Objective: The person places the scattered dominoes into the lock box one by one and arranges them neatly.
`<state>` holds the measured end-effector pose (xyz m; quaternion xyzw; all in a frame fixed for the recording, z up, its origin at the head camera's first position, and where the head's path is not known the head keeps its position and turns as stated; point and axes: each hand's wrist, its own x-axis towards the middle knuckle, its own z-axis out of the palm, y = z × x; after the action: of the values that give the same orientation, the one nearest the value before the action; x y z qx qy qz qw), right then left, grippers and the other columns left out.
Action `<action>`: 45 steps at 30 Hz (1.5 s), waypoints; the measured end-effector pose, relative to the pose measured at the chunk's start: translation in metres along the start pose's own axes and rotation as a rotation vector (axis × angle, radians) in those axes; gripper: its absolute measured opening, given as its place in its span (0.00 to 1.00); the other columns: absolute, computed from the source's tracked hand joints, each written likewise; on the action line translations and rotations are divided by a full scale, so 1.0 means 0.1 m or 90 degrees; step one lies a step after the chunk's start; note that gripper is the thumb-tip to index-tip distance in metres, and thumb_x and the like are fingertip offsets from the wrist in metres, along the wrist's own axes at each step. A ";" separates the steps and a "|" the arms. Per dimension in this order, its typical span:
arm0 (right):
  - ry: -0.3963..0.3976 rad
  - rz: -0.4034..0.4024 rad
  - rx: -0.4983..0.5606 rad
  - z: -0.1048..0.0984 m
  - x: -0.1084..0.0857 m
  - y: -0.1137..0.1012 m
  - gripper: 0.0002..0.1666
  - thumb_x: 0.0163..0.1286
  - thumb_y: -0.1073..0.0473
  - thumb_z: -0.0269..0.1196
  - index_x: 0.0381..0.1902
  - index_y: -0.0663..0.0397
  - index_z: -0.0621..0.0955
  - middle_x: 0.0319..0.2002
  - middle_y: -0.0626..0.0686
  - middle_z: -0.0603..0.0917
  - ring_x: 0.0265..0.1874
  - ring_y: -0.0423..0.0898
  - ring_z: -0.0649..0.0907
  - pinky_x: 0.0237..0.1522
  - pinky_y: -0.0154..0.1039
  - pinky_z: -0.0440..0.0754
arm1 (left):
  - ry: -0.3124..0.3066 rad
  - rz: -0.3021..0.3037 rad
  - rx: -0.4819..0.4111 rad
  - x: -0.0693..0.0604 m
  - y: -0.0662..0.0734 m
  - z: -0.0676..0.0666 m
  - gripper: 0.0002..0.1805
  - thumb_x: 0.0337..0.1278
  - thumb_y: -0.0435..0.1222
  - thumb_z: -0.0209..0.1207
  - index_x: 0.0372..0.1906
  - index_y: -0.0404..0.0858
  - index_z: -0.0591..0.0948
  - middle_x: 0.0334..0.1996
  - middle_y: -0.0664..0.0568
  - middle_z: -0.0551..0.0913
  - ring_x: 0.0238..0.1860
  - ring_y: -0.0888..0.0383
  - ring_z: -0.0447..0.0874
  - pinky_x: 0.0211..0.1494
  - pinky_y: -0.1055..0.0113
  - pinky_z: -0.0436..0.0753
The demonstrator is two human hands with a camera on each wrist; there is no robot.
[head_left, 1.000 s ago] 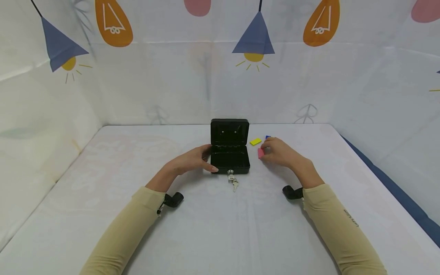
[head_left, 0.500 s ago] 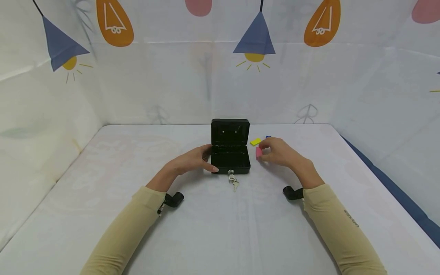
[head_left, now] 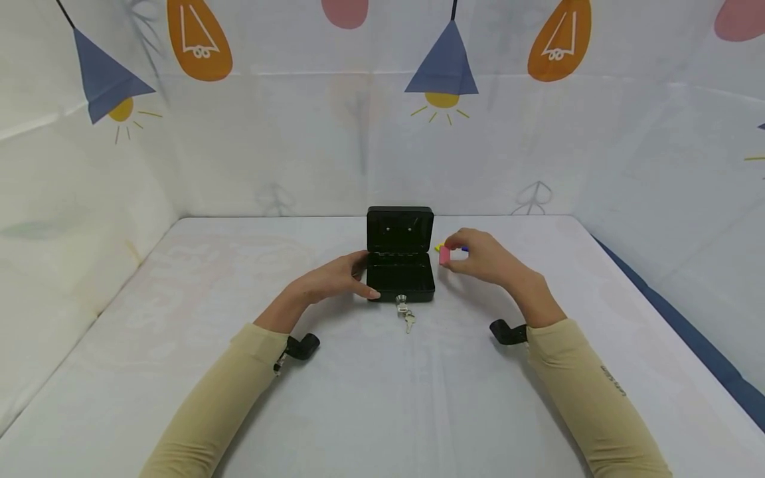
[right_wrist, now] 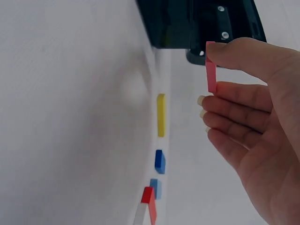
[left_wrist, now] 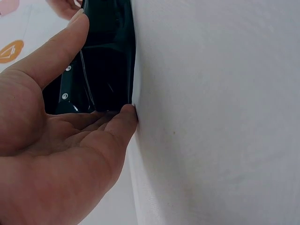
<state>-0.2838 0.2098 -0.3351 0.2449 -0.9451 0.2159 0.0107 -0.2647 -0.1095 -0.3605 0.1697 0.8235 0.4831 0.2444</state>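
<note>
An open black cash box (head_left: 400, 297) stands on the white table, lid raised at the back, a small bunch of keys (head_left: 409, 321) hanging from its front lock. My left hand (head_left: 335, 279) holds the box by its left side, thumb at the front corner and fingers along the side wall. To the right of the box, my right hand (head_left: 487, 257) pinches a pink flat rectangular block (right_wrist: 211, 70) between thumb and index finger, lifted off the table. The right wrist view shows its other fingers (right_wrist: 243, 119) loosely bent and apart from the block.
On the table right of the box lie a yellow block (right_wrist: 161, 115), a dark blue block (right_wrist: 160, 161), a light blue block (right_wrist: 155, 189) and a red-and-white piece (right_wrist: 147, 201). White cloth walls (head_left: 269, 146) stand behind the table and at its sides.
My right hand has raised the pink block from the table and carried it left and away, closer to the box. The left hand has stayed at the box.
</note>
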 end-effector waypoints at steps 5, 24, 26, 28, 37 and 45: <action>0.000 -0.012 0.001 -0.01 0.07 -0.11 0.23 0.63 0.56 0.67 0.53 0.61 0.82 0.50 0.59 0.84 0.54 0.59 0.81 0.58 0.55 0.80 | 0.002 0.001 -0.003 -0.01 0.00 0.00 0.58 0.51 0.39 0.72 0.80 0.42 0.46 0.79 0.48 0.53 0.78 0.51 0.56 0.79 0.50 0.61; -0.033 -0.039 0.007 0.10 0.22 -0.47 0.26 0.64 0.52 0.67 0.56 0.61 0.80 0.53 0.58 0.83 0.54 0.55 0.79 0.59 0.53 0.79 | 0.001 0.007 -0.006 -0.01 0.01 -0.02 0.55 0.51 0.38 0.72 0.79 0.41 0.50 0.78 0.48 0.58 0.76 0.50 0.59 0.79 0.50 0.60; -0.040 -0.031 0.009 0.12 0.23 -0.48 0.27 0.65 0.52 0.67 0.57 0.61 0.80 0.53 0.57 0.82 0.55 0.54 0.79 0.59 0.52 0.79 | 0.001 0.010 -0.008 -0.01 0.01 -0.02 0.54 0.51 0.38 0.72 0.79 0.41 0.51 0.77 0.49 0.59 0.76 0.50 0.59 0.79 0.50 0.60; -0.046 -0.022 0.009 0.13 0.24 -0.50 0.27 0.65 0.52 0.67 0.57 0.61 0.79 0.53 0.57 0.82 0.55 0.54 0.79 0.59 0.52 0.79 | -0.001 0.014 -0.008 0.00 0.01 -0.02 0.54 0.51 0.37 0.72 0.79 0.41 0.52 0.77 0.49 0.60 0.76 0.51 0.59 0.79 0.50 0.60; -0.058 -0.026 0.013 0.20 0.28 -0.55 0.25 0.66 0.51 0.67 0.57 0.58 0.80 0.54 0.55 0.82 0.53 0.51 0.79 0.59 0.50 0.81 | -0.004 0.018 -0.013 -0.02 0.01 -0.03 0.52 0.52 0.37 0.71 0.78 0.41 0.53 0.76 0.49 0.61 0.75 0.51 0.60 0.79 0.50 0.60; -0.062 -0.032 0.011 0.28 0.32 -0.60 0.23 0.66 0.51 0.68 0.54 0.57 0.82 0.52 0.55 0.83 0.52 0.50 0.80 0.58 0.48 0.82 | -0.008 0.025 -0.010 0.00 0.00 -0.02 0.53 0.52 0.38 0.72 0.78 0.41 0.53 0.76 0.48 0.61 0.74 0.51 0.60 0.78 0.51 0.62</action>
<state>-0.2812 0.1363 -0.3320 0.2791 -0.9362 0.2113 -0.0315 -0.2661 -0.1114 -0.3599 0.1874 0.8145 0.4931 0.2414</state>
